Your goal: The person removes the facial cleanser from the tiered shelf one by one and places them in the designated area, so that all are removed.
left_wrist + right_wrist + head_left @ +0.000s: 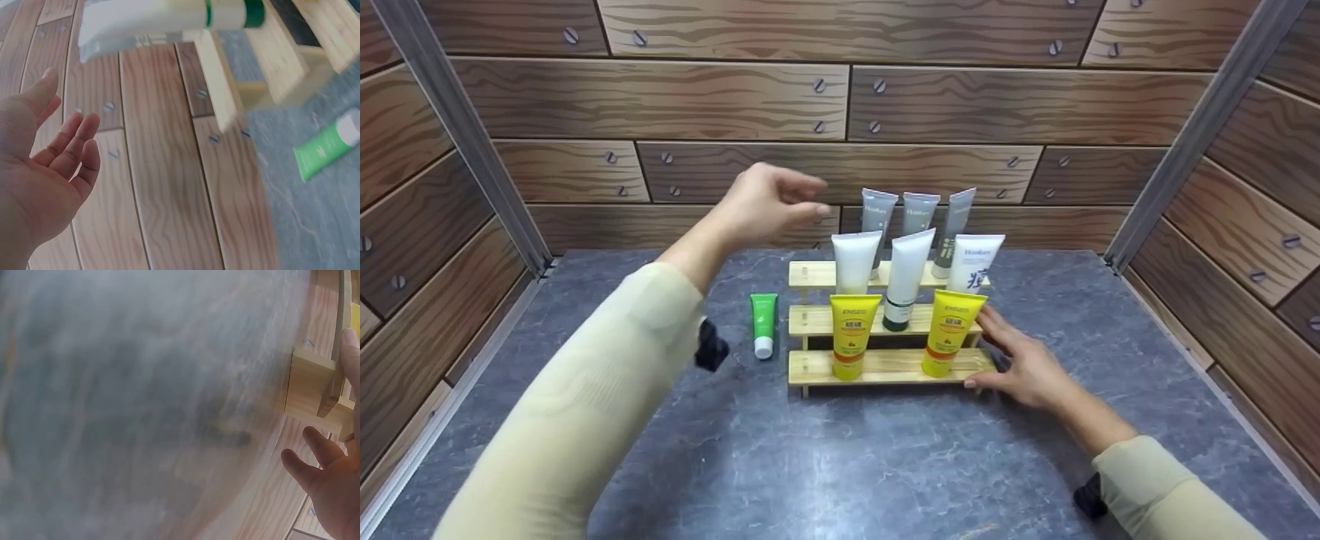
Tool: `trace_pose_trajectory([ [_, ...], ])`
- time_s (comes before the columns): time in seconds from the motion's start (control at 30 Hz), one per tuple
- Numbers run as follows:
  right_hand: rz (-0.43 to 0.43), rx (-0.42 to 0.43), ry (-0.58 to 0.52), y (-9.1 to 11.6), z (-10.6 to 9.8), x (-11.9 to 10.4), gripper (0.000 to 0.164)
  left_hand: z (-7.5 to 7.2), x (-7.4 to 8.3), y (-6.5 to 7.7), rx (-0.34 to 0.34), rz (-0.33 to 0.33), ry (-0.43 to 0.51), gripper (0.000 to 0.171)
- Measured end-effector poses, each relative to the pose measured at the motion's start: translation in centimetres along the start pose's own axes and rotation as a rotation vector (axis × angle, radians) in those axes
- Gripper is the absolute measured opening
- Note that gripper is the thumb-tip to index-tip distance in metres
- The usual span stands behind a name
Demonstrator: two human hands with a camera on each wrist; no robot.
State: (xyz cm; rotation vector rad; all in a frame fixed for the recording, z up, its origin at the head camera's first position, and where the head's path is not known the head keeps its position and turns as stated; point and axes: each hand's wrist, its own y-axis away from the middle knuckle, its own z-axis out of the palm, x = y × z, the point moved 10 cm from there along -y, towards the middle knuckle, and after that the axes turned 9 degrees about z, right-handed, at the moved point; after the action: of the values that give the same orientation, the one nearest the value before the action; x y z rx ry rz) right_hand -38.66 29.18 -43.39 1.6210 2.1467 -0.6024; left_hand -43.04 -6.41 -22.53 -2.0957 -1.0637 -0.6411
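A three-step wooden rack [806, 366] carries squeeze tubes standing on their caps. Two yellow tubes [851, 337] occupy the front step, three white tubes [855, 262] the middle one, three grey tubes [916, 214] the back. My left hand [769, 202] is raised to the left of the grey tubes, its fingers loosely bent around nothing. In the left wrist view, its palm and fingers [73, 152] hold nothing. My right hand [1035, 367] holds the rack's right end, thumb at the front step's edge. Part of this hand [337, 495] is cut off in the right wrist view.
A small green tube [763, 322] with a white cap lies on the grey marbled table [810, 465], left of the rack. Wood-patterned panels [735, 97] enclose the back and sides, with metal posts [472, 142] at the corners.
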Motion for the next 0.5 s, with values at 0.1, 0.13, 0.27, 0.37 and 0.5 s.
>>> trace_pose_trajectory([
  [0.1,0.013,-0.001,0.005,0.0,-0.1,0.1,0.113,1.0,1.0,-1.1,-0.006,0.018,0.036,0.046],
  [0.13,0.014,0.001,0.006,0.0,-0.2,0.1,0.112,1.3,1.3,-1.5,-0.007,0.024,0.048,0.046],
  [0.27,0.018,0.005,0.01,0.0,-0.3,0.3,0.113,2.7,2.0,-2.7,0.004,0.054,0.1,0.044],
  [0.37,0.027,-0.006,0.012,0.0,-0.2,0.4,0.115,3.6,1.9,-3.3,0.014,0.06,0.141,0.04],
  [0.5,0.035,-0.016,0.007,-0.1,0.1,0.4,0.116,4.5,1.2,-3.7,0.019,0.04,0.183,0.037],
])
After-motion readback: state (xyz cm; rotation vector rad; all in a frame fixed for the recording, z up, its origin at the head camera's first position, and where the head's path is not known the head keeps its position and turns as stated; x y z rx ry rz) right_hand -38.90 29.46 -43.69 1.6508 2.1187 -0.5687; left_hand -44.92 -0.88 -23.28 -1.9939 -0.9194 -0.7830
